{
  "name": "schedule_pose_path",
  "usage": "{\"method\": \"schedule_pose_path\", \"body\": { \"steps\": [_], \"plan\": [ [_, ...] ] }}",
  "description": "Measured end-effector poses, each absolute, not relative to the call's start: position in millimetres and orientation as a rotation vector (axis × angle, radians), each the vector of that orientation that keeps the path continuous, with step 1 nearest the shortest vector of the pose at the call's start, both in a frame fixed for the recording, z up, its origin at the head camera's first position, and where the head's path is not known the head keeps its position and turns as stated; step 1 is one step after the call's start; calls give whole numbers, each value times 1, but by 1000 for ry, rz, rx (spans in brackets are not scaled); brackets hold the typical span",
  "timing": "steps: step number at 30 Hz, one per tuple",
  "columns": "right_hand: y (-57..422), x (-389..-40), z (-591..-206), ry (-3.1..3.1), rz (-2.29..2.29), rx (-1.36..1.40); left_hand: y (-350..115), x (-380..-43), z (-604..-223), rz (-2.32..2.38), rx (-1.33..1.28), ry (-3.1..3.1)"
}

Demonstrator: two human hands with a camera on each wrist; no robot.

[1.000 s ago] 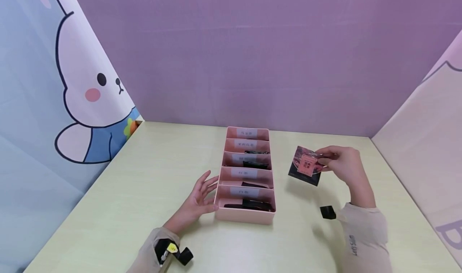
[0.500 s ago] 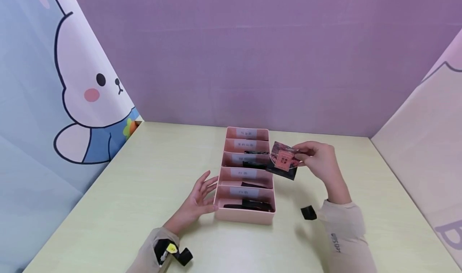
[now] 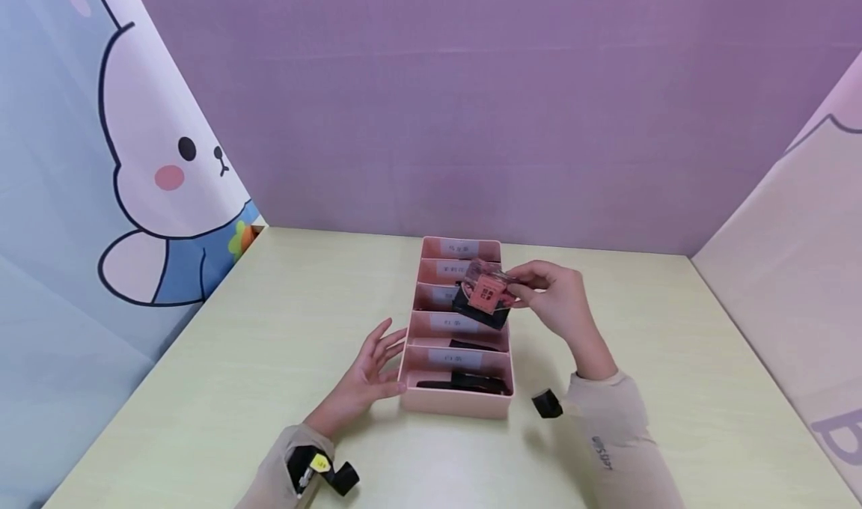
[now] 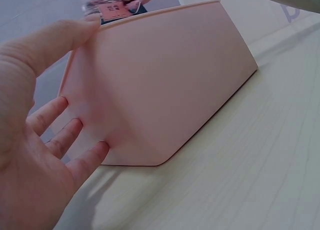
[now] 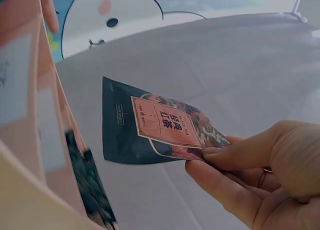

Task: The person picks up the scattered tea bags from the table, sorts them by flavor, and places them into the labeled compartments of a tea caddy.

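A dark tea sachet with a pink label [image 3: 486, 293] hangs tilted above the middle compartments of a pink divided box [image 3: 458, 403]. My right hand [image 3: 552, 296] pinches its upper right corner between thumb and fingers; the right wrist view shows the sachet [image 5: 150, 127] flat and clear of the box. My left hand [image 3: 367, 378] rests against the box's left side near the front corner. In the left wrist view its thumb lies at the rim and its fingertips [image 4: 102, 146] touch the wall, fairly straight. Dark sachets [image 3: 474, 382] lie in the front compartment.
White labels with writing mark the compartments, such as the front label [image 3: 456, 358]. A pale wooden table [image 3: 236, 389] bears the box. Behind stands a purple backdrop [image 3: 471, 120], with a rabbit-print cloth [image 3: 161, 194] at the left.
My right hand has carried the tea sachet leftward, from beside the box to over its middle compartments. The left hand and the box have stayed in place.
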State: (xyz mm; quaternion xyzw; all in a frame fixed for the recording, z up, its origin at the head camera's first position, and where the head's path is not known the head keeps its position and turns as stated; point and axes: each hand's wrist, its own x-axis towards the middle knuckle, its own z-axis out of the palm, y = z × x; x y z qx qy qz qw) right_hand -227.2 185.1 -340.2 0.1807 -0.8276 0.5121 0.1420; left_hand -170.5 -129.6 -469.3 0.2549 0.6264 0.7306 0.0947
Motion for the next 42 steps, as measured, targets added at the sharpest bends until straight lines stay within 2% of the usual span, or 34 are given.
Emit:
{"method": "schedule_pose_path", "body": {
  "steps": [16,26,34,42],
  "plan": [
    [143,-217,-359,-2423,1379,796,-130,-169,-469,2181,768,1832],
    [139,-208,-357,-2591,1330,910,-131,-170,-469,2169,760,1842],
    [137,-206,-355,-2734,1155,1175,-131,-168,-467,2183,762,1824],
    [133,-204,-360,-2773,952,1293,-132,-168,-465,2151,714,1853]
  ]
}}
